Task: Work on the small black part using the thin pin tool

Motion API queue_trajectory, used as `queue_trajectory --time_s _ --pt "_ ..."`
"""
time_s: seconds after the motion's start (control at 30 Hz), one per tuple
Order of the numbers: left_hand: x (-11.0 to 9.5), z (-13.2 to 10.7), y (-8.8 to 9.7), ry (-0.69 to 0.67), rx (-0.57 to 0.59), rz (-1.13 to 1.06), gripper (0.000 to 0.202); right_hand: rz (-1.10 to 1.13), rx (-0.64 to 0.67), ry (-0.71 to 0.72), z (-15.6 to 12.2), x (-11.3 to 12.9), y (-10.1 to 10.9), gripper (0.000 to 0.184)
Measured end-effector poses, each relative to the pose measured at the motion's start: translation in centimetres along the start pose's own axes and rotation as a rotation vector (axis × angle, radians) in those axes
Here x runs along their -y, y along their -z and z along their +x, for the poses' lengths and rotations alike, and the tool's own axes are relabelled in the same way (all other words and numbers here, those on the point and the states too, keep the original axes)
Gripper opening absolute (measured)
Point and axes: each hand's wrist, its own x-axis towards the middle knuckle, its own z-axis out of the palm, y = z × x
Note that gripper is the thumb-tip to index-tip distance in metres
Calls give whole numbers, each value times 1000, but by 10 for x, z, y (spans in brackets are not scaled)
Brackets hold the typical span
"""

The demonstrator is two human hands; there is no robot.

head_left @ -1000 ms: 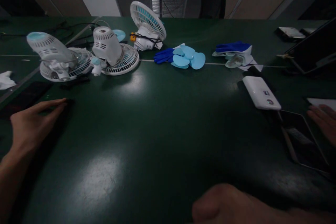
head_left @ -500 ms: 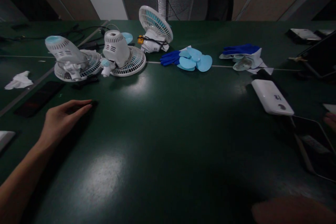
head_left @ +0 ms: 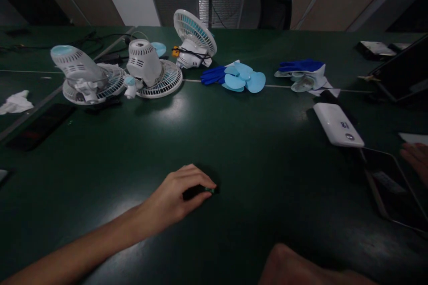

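Left hand (head_left: 177, 193) at seven o'clock pinches a small greenish object (head_left: 210, 190); right hand (head_left: 290, 268) at five, opening and hold indeterminable.

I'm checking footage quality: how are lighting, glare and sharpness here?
Head view: dim overall, with pale glare on the green tabletop near the white fans and left forearm; same view: left hand fairly sharp, right hand dark, soft and cut by the bottom edge.

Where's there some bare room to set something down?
The green tabletop looks bare between the left hand and the light blue fan blade, and rightward to the white device. It's crowded back left, around the white fans.
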Motion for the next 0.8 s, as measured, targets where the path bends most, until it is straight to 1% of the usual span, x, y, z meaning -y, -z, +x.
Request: queue_trajectory --time_s 0.07,0.1,0.17,0.23,0.27,0.3,0.33,0.37,0.4,0.43,0.47,0.5,0.57,0.6,0.67,0.8 --pt "-3 4 -10 -49 16 -27 19 -8 29 -48 5 -2 9 85" --pt "-3 4 -13 -59 22 -32 20 -13 52 -61 8 0 10 84" --pt "-3 4 -15 -55 26 -36 22 1 112 -59 15 9 2 82" --pt "-3 3 -15 -34 25 -38 25 28 191 -42 24 23 -13 74" --pt "-4 2 -14 -28 24 -37 27 47 223 -35 29 30 -23 62" --pt "-4 2 -14 -22 23 -29 29 62 249 -34 35 35 -32 41" --pt "-4 1 -13 -20 20 -14 30 70 261 -32 40 37 -39 15" --pt "-5 1 -13 -17 15 9 30 71 266 -34 45 37 -46 5" --pt "-5 1 -14 -14 7 38 29 68 267 -42 49 34 -50 20" --pt "-5 1 -14 -8 -3 67 27 57 267 -69 53 28 -54 27" --pt "-4 1 -15 0 -9 93 24 47 231 -94 56 21 -56 26" --pt "-4 1 -16 6 -13 111 21 48 231 -121 59 13 -57 23" --pt "-3 1 -17 12 -10 125 18 123 269 -117 61 0 -57 15" --pt "-2 1 -17 12 -6 127 18 153 277 -107 62 -4 -57 13" --pt "-2 2 -17 10 -3 129 18 197 278 -86 62 -8 -58 12" --pt "-1 2 -16 3 2 128 19 197 290 -91 62 -6 -59 12"
